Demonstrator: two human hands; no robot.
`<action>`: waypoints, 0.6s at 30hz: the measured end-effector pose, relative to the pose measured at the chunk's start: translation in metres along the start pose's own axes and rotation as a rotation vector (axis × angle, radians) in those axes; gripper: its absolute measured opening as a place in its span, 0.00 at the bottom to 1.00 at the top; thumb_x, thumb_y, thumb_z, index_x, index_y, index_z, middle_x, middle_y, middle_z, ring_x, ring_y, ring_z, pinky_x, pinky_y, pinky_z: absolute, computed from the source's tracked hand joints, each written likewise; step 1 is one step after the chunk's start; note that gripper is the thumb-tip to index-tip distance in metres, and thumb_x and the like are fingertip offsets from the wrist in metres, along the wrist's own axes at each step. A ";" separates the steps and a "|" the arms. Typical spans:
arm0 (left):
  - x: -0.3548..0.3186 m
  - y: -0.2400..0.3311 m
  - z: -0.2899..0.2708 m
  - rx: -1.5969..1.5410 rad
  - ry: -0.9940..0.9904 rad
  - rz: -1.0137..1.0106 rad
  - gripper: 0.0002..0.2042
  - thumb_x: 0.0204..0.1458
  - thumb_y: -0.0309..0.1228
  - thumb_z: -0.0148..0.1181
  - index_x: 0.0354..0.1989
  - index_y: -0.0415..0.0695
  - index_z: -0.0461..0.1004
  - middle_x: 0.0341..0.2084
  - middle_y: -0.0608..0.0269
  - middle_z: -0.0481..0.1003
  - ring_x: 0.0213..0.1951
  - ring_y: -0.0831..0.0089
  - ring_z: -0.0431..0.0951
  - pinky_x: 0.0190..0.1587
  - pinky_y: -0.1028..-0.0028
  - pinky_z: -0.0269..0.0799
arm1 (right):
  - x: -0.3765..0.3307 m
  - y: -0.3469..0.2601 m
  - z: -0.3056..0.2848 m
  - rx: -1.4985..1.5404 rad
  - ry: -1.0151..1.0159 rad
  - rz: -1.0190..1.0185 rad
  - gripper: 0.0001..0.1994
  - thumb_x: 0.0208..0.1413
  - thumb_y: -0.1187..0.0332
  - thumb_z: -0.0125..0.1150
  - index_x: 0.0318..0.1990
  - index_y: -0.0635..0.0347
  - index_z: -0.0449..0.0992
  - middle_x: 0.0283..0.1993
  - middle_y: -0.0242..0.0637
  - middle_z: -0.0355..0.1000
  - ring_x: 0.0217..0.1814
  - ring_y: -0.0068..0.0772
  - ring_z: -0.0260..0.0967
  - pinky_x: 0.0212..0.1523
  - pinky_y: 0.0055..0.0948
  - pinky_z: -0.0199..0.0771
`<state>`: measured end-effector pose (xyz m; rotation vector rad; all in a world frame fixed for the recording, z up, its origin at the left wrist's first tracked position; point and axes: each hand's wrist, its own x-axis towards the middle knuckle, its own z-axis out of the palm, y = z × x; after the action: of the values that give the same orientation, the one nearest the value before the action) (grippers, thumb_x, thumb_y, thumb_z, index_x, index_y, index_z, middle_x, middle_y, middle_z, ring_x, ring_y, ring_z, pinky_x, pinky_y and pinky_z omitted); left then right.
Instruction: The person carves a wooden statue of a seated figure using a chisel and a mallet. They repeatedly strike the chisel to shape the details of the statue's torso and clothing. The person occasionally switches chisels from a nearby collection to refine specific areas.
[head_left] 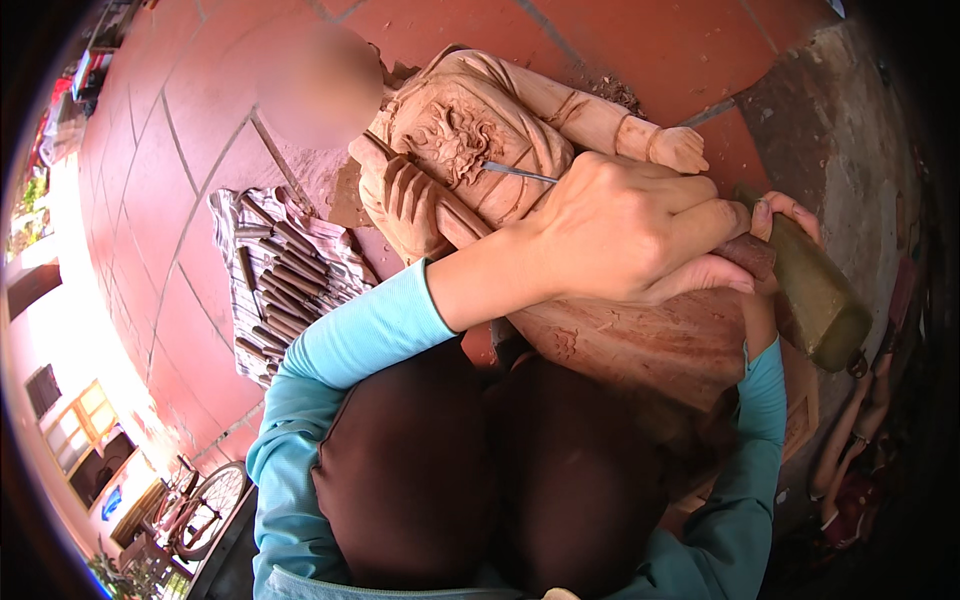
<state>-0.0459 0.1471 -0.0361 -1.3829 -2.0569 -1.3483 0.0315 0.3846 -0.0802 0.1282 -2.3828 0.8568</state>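
A carved wooden figure point(510, 115) lies on its back in front of my knees, with a raised relief point(450, 145) on its chest. My left hand point(640, 225) is closed around a wood-carving chisel point(519, 172). The chisel's thin steel blade points left, its tip at the edge of the relief. Its brown handle end sticks out past my thumb. Just beyond it, my right hand point(787, 213) has its fingers wrapped round a greenish wooden mallet point(825, 300). The mallet's side is close to the handle end; I cannot tell whether they touch. Part of the right hand is hidden.
Several carving tools point(290, 285) lie on a striped cloth point(228, 215) to the left, over red floor tiles point(205, 120). Wood chips point(612, 92) lie beyond the figure's arm. A bicycle point(212, 510) stands at the lower left. A grey floor strip point(820, 130) runs along the right.
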 end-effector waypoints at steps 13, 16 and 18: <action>0.002 -0.010 0.010 0.094 -0.015 -0.075 0.16 0.48 0.45 0.63 0.39 0.47 0.77 0.23 0.67 0.75 0.23 0.69 0.76 0.22 0.72 0.70 | 0.006 -0.012 0.000 -0.287 -0.071 -0.105 0.05 0.57 0.77 0.58 0.36 0.64 0.67 0.26 0.33 0.67 0.28 0.26 0.65 0.38 0.24 0.68; -0.002 0.001 0.005 0.339 -0.097 0.172 0.15 0.48 0.43 0.61 0.40 0.49 0.76 0.23 0.71 0.72 0.23 0.74 0.76 0.21 0.74 0.69 | 0.002 -0.002 -0.001 -0.271 -0.202 0.095 0.04 0.59 0.74 0.57 0.33 0.63 0.68 0.24 0.32 0.65 0.27 0.26 0.64 0.39 0.24 0.67; -0.008 0.004 0.004 0.401 -0.150 0.258 0.15 0.48 0.43 0.61 0.41 0.50 0.76 0.22 0.73 0.70 0.24 0.77 0.75 0.20 0.76 0.68 | 0.008 -0.013 -0.011 -0.251 -0.295 0.107 0.04 0.59 0.74 0.56 0.35 0.63 0.68 0.24 0.32 0.65 0.28 0.25 0.64 0.36 0.25 0.68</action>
<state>-0.0375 0.1462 -0.0414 -1.5301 -2.0103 -0.6996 0.0342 0.3821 -0.0616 0.0284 -2.7736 0.6121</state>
